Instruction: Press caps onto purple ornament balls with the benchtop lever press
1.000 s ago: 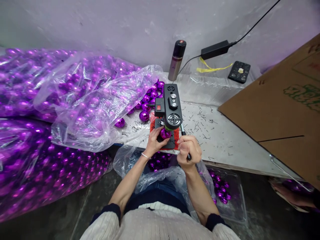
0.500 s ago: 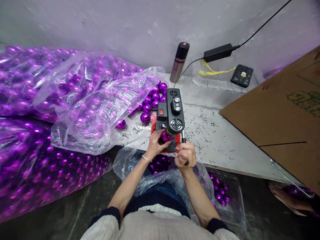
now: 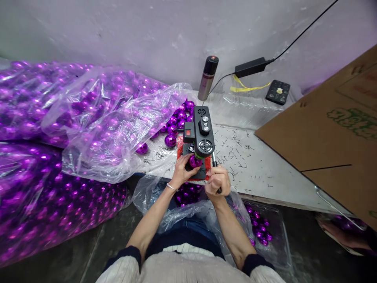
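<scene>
Between the thumb and fingers of my left hand (image 3: 182, 172) is a shiny purple mirror-faceted ball (image 3: 194, 160). It sits beneath the front end of a small black press machine (image 3: 204, 131), which has round vents, silver knobs and a red switch. My right hand (image 3: 218, 181) is wrapped round the black-gripped lever (image 3: 214, 162) at the machine's right side. Under the machine lies a red mat (image 3: 207, 165). Just behind and left of it rests a pile of loose purple balls (image 3: 180, 116). The contact between machine and ball is partly hidden.
Large clear bags of purple balls (image 3: 73, 106) fill the left side. A spray can (image 3: 208, 78), a power adapter (image 3: 250, 67) and a black box (image 3: 278, 92) stand behind. Dark scraps litter the white table (image 3: 259, 184). A cardboard box (image 3: 332, 129) juts in from the right. More balls (image 3: 188, 194) lie in plastic on my lap.
The view has shifted slightly. Both hands stay in place, the left on the ball and the right on the lever, with little visible movement.
</scene>
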Motion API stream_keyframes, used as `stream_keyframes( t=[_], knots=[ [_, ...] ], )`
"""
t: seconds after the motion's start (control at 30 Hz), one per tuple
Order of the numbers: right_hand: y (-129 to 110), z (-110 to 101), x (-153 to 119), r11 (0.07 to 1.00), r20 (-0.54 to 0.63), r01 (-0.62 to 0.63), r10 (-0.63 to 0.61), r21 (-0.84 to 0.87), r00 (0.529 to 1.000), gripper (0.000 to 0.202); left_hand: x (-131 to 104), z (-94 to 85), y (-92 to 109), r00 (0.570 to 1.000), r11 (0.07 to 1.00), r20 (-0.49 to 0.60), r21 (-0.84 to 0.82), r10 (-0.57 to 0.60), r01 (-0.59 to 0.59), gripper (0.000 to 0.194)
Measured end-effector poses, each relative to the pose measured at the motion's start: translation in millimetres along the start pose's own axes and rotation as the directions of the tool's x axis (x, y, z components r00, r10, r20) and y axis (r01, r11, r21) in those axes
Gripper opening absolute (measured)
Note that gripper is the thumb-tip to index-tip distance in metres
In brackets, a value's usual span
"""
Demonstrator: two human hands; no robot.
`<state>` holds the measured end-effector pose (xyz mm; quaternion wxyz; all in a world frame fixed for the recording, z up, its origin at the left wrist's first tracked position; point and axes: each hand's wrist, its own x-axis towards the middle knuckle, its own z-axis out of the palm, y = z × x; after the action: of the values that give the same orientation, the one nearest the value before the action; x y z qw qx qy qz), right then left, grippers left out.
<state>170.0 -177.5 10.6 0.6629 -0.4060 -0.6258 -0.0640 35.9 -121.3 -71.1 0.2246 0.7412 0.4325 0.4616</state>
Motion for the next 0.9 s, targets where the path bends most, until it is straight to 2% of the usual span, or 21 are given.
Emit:
stream_keyframes(
  t=[0.1, 0.2, 0.27, 0.4, 0.47, 0.53, 0.57, 0.6, 0.67, 0.7, 0.77, 0.83, 0.9],
  knots=[
    [-19, -2, 31, 0.995, 0.007, -0.093, 0.093, -0.019, 0.996, 0.032, -1, -3.0, 1, 1.000, 1.000, 0.008, 0.008, -0.012, 0.012, 0.056],
    [-29, -2, 51, 0.991, 0.010, -0.130, 0.131, -0.011, 0.991, 0.030, -16, -11.1, 8, 0.999, 0.999, -0.034, 0.028, 0.022, -0.021, 0.060],
    [-29, -4, 52, 0.993, 0.024, -0.122, 0.122, -0.012, 0.992, 0.030, -37, -17.8, 17, 0.996, 0.995, -0.029, 0.069, 0.079, -0.077, 0.063],
    [-23, -7, 39, 0.997, 0.066, -0.070, 0.071, -0.017, 0.995, 0.028, -85, -25.8, 35, 0.972, 0.966, 0.148, 0.156, 0.183, -0.206, 0.067],
    [-21, -9, 35, 0.998, 0.080, -0.053, 0.054, -0.015, 0.995, 0.028, -94, -27.7, 39, 0.957, 0.956, 0.187, 0.154, 0.221, -0.251, 0.077],
    [-20, -9, 35, 0.999, 0.086, -0.038, 0.039, -0.011, 0.996, 0.028, -83, -31.7, 36, 0.963, 0.954, 0.136, 0.156, 0.235, -0.255, 0.080],
    [-21, -9, 36, 1.000, 0.087, -0.027, 0.028, -0.010, 0.996, 0.028, -70, -35.2, 31, 0.974, 0.959, 0.079, 0.172, 0.214, -0.225, 0.074],
    [-21, -8, 37, 1.000, 0.086, -0.017, 0.018, -0.011, 0.996, 0.028, -54, -39.9, 25, 0.984, 0.965, 0.007, 0.194, 0.178, -0.176, 0.066],
    [-22, -7, 40, 1.000, 0.077, 0.001, 0.000, -0.012, 0.997, 0.029, -14, -51.3, 8, 0.987, 0.971, -0.161, 0.240, 0.029, 0.010, 0.054],
    [-23, -7, 41, 1.000, 0.073, 0.004, -0.003, -0.014, 0.997, 0.029, 6, -57.0, -2, 0.970, 0.961, -0.236, 0.249, -0.062, 0.122, 0.056],
    [-24, -6, 42, 1.000, 0.075, 0.001, 0.001, -0.018, 0.997, 0.029, 39, -66.0, -23, 0.908, 0.919, -0.343, 0.220, -0.240, 0.326, 0.056],
    [-24, -6, 42, 1.000, 0.078, -0.004, 0.006, -0.020, 0.997, 0.029, 59, -69.9, -39, 0.868, 0.878, -0.347, 0.195, -0.356, 0.438, 0.055],
    [-24, -6, 41, 1.000, 0.075, -0.005, 0.006, -0.014, 0.997, 0.029, 66, -68.5, -49, 0.851, 0.842, -0.298, 0.203, -0.432, 0.499, 0.053]
  ],
)
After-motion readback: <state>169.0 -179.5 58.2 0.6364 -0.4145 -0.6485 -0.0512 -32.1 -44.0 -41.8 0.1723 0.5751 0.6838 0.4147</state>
